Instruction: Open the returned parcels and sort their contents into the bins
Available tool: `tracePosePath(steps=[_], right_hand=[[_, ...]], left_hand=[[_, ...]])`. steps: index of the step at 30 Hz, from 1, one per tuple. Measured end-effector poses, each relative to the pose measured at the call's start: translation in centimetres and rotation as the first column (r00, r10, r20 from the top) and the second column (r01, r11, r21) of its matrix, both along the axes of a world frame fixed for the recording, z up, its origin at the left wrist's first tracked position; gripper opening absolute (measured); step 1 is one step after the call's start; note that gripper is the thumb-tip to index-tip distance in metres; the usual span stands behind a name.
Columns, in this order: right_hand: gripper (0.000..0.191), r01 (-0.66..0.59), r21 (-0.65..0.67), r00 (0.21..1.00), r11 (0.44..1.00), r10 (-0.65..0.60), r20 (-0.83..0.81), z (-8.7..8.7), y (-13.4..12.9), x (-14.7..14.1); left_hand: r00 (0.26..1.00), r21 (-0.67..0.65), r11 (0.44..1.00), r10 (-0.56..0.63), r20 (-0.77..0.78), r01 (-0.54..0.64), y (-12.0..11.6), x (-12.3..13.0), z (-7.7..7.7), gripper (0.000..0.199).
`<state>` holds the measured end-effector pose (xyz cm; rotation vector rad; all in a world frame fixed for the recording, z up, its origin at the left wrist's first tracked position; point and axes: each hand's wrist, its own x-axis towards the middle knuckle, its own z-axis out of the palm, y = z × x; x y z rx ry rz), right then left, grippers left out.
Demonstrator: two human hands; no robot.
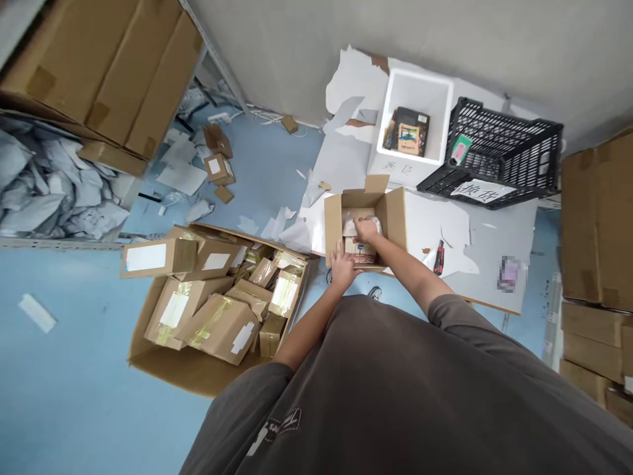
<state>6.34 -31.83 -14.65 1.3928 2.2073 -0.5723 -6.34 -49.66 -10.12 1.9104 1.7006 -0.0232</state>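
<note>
An open cardboard box (397, 227) stands at the table's near edge, its flaps spread outward. Inside lies a package (361, 251) with a cream face and red print, with whitish crumpled wrapping (349, 227) at its far end. My right hand (366, 229) reaches into the box from the right, fingers closed on the wrapping; the fingertips are partly hidden. At the near left corner, my left hand (343, 266) grips the box's edge, fingers over the rim.
Behind the box are a white foam bin (420, 82) holding packages and a black crate (509, 142). A red-and-black utility knife (438, 258) lies to the right. Left of the table, a large carton (163, 363) is filled with taped boxes. Paper scraps litter the blue floor.
</note>
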Motion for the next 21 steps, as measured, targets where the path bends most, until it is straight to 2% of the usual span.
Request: tracePosePath(steps=[4, 7, 10, 12, 14, 15, 16, 18, 20, 21], right_hand=[[0.064, 0.034, 0.083, 0.998, 0.996, -0.030, -0.047, 5.5, -0.9, 0.8], [0.049, 0.098, 0.134, 0.982, 0.986, -0.075, -0.171, 9.2, -1.6, 2.3], [0.042, 0.293, 0.161, 0.889, 0.943, -0.206, -0.408, 12.3, -1.7, 4.9], [0.042, 0.441, 0.154, 0.781, 0.884, -0.293, -0.552, 13.7, -1.8, 7.3], [0.053, 0.601, 0.067, 0.580, 0.797, -0.376, -0.723, 14.6, -2.2, 9.9], [0.061, 0.673, -0.019, 0.428, 0.740, -0.410, -0.805, 14.8, -2.6, 11.1], [0.069, 0.726, -0.131, 0.245, 0.675, -0.433, -0.868, 15.0, -3.1, 12.2], [0.078, 0.752, -0.350, -0.091, 0.559, -0.437, -0.895, 14.9, -4.4, 14.0], [0.080, 0.718, -0.506, -0.327, 0.478, -0.411, -0.851, 14.5, -5.8, 15.3], [0.081, 0.691, -0.565, -0.417, 0.451, -0.389, -0.821, 14.3, -6.5, 15.8]], left_hand=[[0.999, 0.048, 0.999, -0.014, -0.045, 0.016, 0.4, -2.0, -0.1, 0.034], [0.996, 0.063, 0.996, -0.065, -0.066, 0.069, 1.4, -3.4, 0.3, 0.033], [0.995, 0.056, 0.995, -0.076, -0.066, 0.079, 2.7, -4.9, 1.0, 0.033], [0.994, 0.039, 0.996, -0.075, -0.074, 0.078, 3.6, -6.0, 1.6, 0.034], [0.995, 0.005, 0.997, -0.071, -0.074, 0.071, 4.6, -6.9, 2.2, 0.037], [0.996, -0.008, 0.998, -0.062, -0.059, 0.062, 5.2, -7.2, 2.5, 0.038], [0.999, -0.008, 0.999, -0.044, -0.024, 0.044, 5.9, -7.1, 2.9, 0.039], [0.992, 0.025, 0.999, 0.028, 0.124, -0.032, 7.3, -6.0, 3.8, 0.040], [0.926, 0.011, 0.991, 0.123, 0.357, -0.135, 8.6, -3.1, 4.7, 0.040], [0.860, -0.044, 0.983, 0.175, 0.479, -0.176, 9.1, -1.1, 5.2, 0.044]])
